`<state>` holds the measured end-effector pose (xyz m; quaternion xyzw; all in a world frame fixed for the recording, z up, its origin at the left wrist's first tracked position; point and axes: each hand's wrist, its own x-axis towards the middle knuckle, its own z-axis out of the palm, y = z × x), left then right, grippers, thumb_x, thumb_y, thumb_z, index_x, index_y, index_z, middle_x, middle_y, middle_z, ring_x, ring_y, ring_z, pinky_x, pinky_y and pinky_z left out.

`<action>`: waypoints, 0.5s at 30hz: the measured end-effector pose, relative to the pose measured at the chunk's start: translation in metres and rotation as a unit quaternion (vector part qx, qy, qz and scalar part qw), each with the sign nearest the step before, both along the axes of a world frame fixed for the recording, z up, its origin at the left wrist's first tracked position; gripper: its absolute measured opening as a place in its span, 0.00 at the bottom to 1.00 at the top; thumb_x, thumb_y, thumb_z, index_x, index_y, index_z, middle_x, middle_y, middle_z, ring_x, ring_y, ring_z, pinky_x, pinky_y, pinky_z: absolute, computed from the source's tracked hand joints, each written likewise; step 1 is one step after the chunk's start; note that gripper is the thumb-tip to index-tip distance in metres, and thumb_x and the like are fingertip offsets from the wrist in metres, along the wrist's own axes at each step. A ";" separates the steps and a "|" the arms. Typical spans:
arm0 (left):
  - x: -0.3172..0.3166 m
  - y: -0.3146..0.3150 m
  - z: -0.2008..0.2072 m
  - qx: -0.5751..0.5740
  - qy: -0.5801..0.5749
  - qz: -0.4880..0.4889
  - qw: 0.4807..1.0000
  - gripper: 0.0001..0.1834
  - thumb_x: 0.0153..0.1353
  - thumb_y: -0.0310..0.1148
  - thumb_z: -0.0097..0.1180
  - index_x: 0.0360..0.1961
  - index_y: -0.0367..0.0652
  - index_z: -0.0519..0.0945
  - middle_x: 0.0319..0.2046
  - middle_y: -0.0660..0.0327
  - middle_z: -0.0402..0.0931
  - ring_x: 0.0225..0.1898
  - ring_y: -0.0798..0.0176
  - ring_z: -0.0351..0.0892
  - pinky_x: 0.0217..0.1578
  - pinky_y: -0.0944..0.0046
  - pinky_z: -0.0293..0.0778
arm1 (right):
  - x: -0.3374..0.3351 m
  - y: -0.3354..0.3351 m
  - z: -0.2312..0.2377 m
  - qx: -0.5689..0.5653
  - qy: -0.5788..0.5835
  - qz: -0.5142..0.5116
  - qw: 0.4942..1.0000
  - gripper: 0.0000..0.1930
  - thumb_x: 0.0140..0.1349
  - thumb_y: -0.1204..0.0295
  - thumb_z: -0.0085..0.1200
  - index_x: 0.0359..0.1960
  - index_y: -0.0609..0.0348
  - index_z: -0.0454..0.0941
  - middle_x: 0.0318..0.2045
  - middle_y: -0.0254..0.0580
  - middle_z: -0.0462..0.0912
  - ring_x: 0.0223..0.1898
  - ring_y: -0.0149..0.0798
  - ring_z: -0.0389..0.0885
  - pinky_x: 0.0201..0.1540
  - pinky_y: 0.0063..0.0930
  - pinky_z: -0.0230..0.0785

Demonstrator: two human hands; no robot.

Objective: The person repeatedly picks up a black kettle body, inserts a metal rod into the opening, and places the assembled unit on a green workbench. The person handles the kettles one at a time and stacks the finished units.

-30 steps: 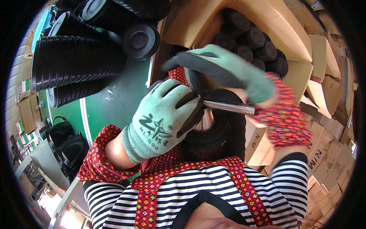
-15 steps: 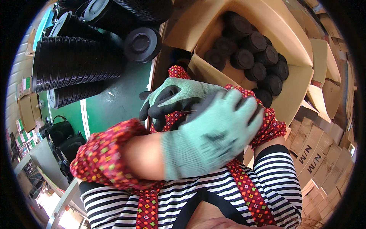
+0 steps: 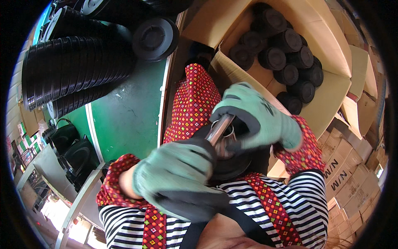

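Observation:
Both of my hands wear light green knit gloves with black-coated palms. Between them runs a shiny metal bar (image 3: pixel 219 129), with a curved metal part beside it; its full shape is hidden by the fingers. My right hand (image 3: pixel 255 118) is closed around the bar's upper end. At the lower end, my left hand (image 3: pixel 176 176) is closed, slightly blurred, its fingers against the bar. Beneath the hands, in my lap, a round black thing (image 3: pixel 232 168) shows only in part.
Ribbed stacks of black plastic pots (image 3: pixel 78 68) lie on the green tabletop (image 3: pixel 128 112) at left, with a round black piece (image 3: pixel 155 39) beside them. An open cardboard box (image 3: pixel 331 93) at upper right holds several black cylinders (image 3: pixel 288 41). Stacked cartons (image 3: pixel 344 166) stand at right.
My left hand has drawn back left and down from where it crossed over the right hand. My right hand has turned and moved right, and the metal bar now shows between them.

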<state>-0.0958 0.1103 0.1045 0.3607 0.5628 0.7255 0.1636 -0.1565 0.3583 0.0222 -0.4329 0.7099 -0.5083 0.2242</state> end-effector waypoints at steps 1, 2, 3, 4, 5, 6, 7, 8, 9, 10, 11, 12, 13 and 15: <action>0.005 -0.004 0.002 0.021 -0.055 0.025 0.998 0.18 0.67 0.40 0.65 0.35 0.30 0.88 0.24 0.55 0.81 0.24 0.55 0.83 0.32 0.52 0.81 | 0.008 0.006 0.009 0.043 0.010 -0.014 0.999 0.28 0.47 0.50 0.74 0.45 0.53 0.81 0.38 0.42 0.78 0.43 0.50 0.77 0.51 0.47 0.66; 0.002 -0.004 -0.001 0.031 -0.061 -0.004 0.998 0.22 0.66 0.42 0.66 0.40 0.27 0.88 0.21 0.56 0.80 0.21 0.56 0.82 0.33 0.49 0.82 | 0.005 0.006 0.006 0.044 0.046 -0.002 0.998 0.33 0.44 0.50 0.76 0.48 0.56 0.79 0.41 0.44 0.78 0.44 0.52 0.78 0.50 0.44 0.67; 0.003 -0.006 0.006 -0.044 -0.088 0.009 0.995 0.27 0.64 0.43 0.68 0.50 0.24 0.83 0.27 0.53 0.82 0.27 0.51 0.84 0.37 0.48 0.82 | 0.003 0.006 0.001 0.040 0.032 0.017 0.999 0.33 0.45 0.51 0.76 0.49 0.56 0.80 0.40 0.44 0.79 0.44 0.52 0.78 0.51 0.45 0.67; 0.001 -0.006 0.016 -0.123 -0.108 0.010 0.986 0.36 0.62 0.44 0.69 0.59 0.21 0.78 0.33 0.50 0.84 0.33 0.46 0.86 0.42 0.47 0.82 | 0.003 0.009 0.004 0.021 0.050 0.007 0.999 0.33 0.45 0.52 0.76 0.49 0.57 0.80 0.40 0.45 0.79 0.44 0.52 0.78 0.51 0.45 0.68; -0.007 0.005 0.036 -0.233 -0.059 0.037 0.970 0.39 0.61 0.44 0.69 0.63 0.21 0.73 0.42 0.44 0.81 0.41 0.42 0.84 0.48 0.47 0.80 | 0.002 0.008 0.005 0.007 0.065 0.005 0.998 0.33 0.45 0.52 0.76 0.50 0.57 0.80 0.41 0.45 0.80 0.44 0.53 0.78 0.51 0.45 0.69; -0.016 0.018 0.059 -0.345 -0.007 0.051 0.937 0.43 0.60 0.44 0.69 0.67 0.21 0.69 0.52 0.39 0.79 0.49 0.39 0.83 0.55 0.46 0.78 | -0.001 0.005 0.014 0.007 -0.008 0.009 1.000 0.33 0.45 0.53 0.76 0.50 0.57 0.80 0.41 0.44 0.80 0.45 0.53 0.79 0.52 0.45 0.69; -0.016 0.028 0.068 -0.449 0.066 0.060 0.889 0.45 0.61 0.45 0.67 0.69 0.21 0.66 0.60 0.35 0.71 0.57 0.35 0.77 0.61 0.44 0.73 | -0.002 0.004 0.015 0.008 -0.016 0.016 1.000 0.33 0.46 0.54 0.76 0.51 0.56 0.80 0.42 0.44 0.81 0.46 0.54 0.79 0.53 0.46 0.68; -0.018 0.041 0.077 -0.545 0.141 0.057 0.824 0.46 0.63 0.46 0.65 0.71 0.21 0.63 0.68 0.31 0.63 0.65 0.32 0.71 0.68 0.43 0.67 | -0.003 0.003 0.015 0.006 -0.023 0.019 1.000 0.33 0.46 0.55 0.76 0.52 0.56 0.80 0.43 0.45 0.81 0.48 0.54 0.79 0.55 0.46 0.68; -0.016 0.046 0.070 -0.589 0.139 0.020 0.796 0.46 0.65 0.47 0.63 0.72 0.21 0.61 0.63 0.32 0.69 0.56 0.35 0.77 0.59 0.45 0.74 | -0.002 0.003 0.017 0.005 -0.032 0.021 0.999 0.33 0.46 0.56 0.76 0.53 0.55 0.80 0.45 0.45 0.81 0.49 0.54 0.79 0.57 0.47 0.68; -0.016 0.048 0.060 -0.625 0.142 -0.025 0.767 0.47 0.67 0.48 0.61 0.73 0.21 0.58 0.57 0.33 0.74 0.46 0.38 0.84 0.50 0.48 0.80 | 0.000 0.004 0.019 0.068 -0.038 0.015 0.997 0.35 0.44 0.58 0.77 0.54 0.57 0.79 0.48 0.47 0.80 0.52 0.55 0.77 0.60 0.47 0.67; -0.023 0.045 0.054 -0.661 0.076 -0.096 0.741 0.48 0.68 0.49 0.61 0.73 0.22 0.57 0.52 0.35 0.78 0.39 0.41 0.87 0.43 0.51 0.83 | 0.004 0.004 0.019 0.131 -0.046 0.009 0.990 0.36 0.43 0.59 0.77 0.55 0.58 0.78 0.51 0.49 0.79 0.54 0.55 0.76 0.63 0.48 0.66; -0.031 0.037 0.045 -0.667 0.052 -0.139 0.730 0.49 0.68 0.50 0.60 0.73 0.21 0.55 0.39 0.42 0.83 0.28 0.46 0.86 0.33 0.54 0.83 | 0.013 0.001 0.016 0.110 0.003 -0.037 0.993 0.38 0.41 0.58 0.78 0.56 0.58 0.78 0.49 0.49 0.79 0.53 0.55 0.77 0.60 0.47 0.66; -0.015 0.037 0.054 -0.704 0.018 -0.087 0.704 0.45 0.66 0.47 0.63 0.72 0.25 0.59 0.35 0.46 0.85 0.32 0.44 0.87 0.35 0.53 0.83 | 0.020 -0.003 0.024 0.115 0.029 -0.030 0.993 0.36 0.43 0.53 0.76 0.53 0.57 0.79 0.45 0.47 0.79 0.49 0.54 0.78 0.57 0.47 0.67; -0.019 0.012 0.034 -0.620 0.013 -0.091 0.779 0.40 0.62 0.42 0.66 0.69 0.29 0.66 0.36 0.45 0.85 0.35 0.43 0.88 0.37 0.52 0.83 | 0.029 -0.007 0.036 0.146 0.077 -0.086 0.983 0.32 0.48 0.44 0.72 0.47 0.54 0.80 0.39 0.43 0.80 0.43 0.51 0.80 0.50 0.46 0.67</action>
